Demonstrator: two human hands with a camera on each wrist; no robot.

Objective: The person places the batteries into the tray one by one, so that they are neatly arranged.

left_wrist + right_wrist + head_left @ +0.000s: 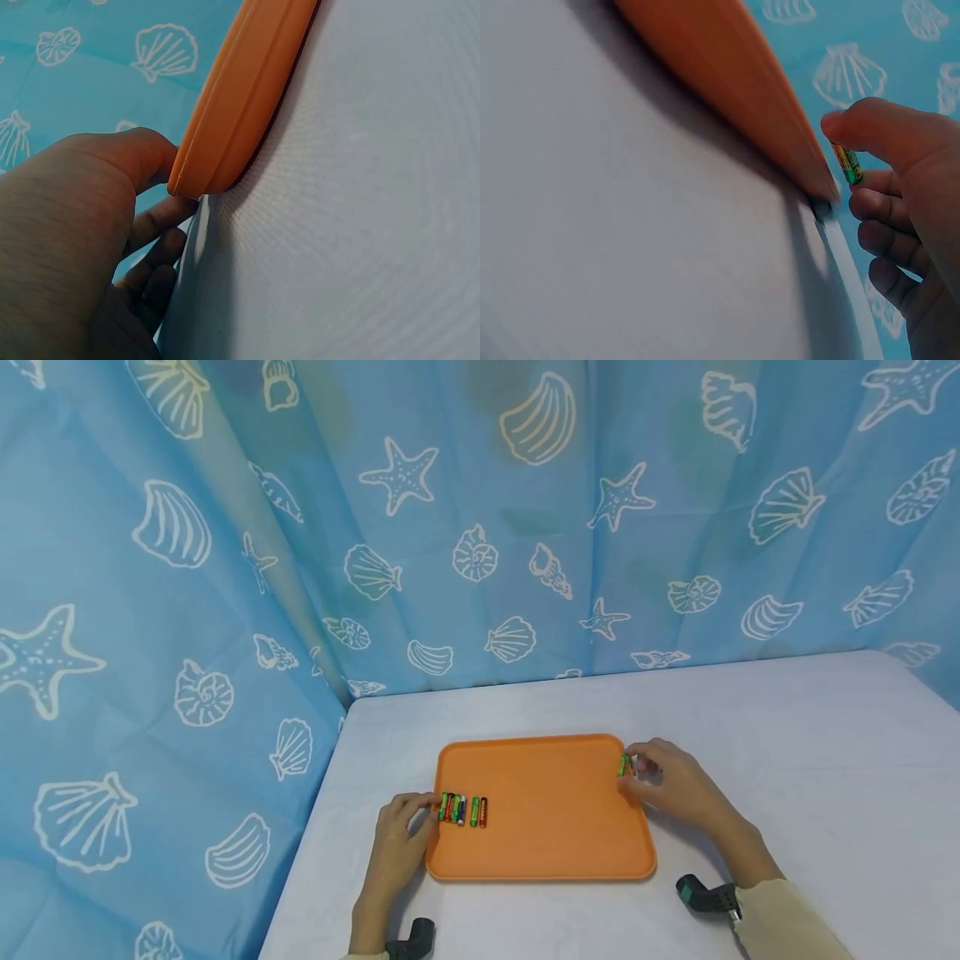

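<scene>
On an orange tray (555,810), several small cylindrical batteries (453,807) lie side by side near the left rim, in green, red and dark wrappers. Just right of them is a separate pair, one green battery (474,812) and one dark red battery (483,812). My left hand (397,839) rests at the tray's left rim, its fingertips right beside the row, fingers loosely bent. At the opposite rim my right hand (675,785) pinches a green battery (847,163) between thumb and index finger. A second, reddish battery (632,767) shows beside it in the head view.
A white cloth covers the table (787,735). Blue curtains (465,468) with white shell prints hang behind it and along its left side. Dark wrist camera mounts (705,895) sit on both wrists, near the tray's front side.
</scene>
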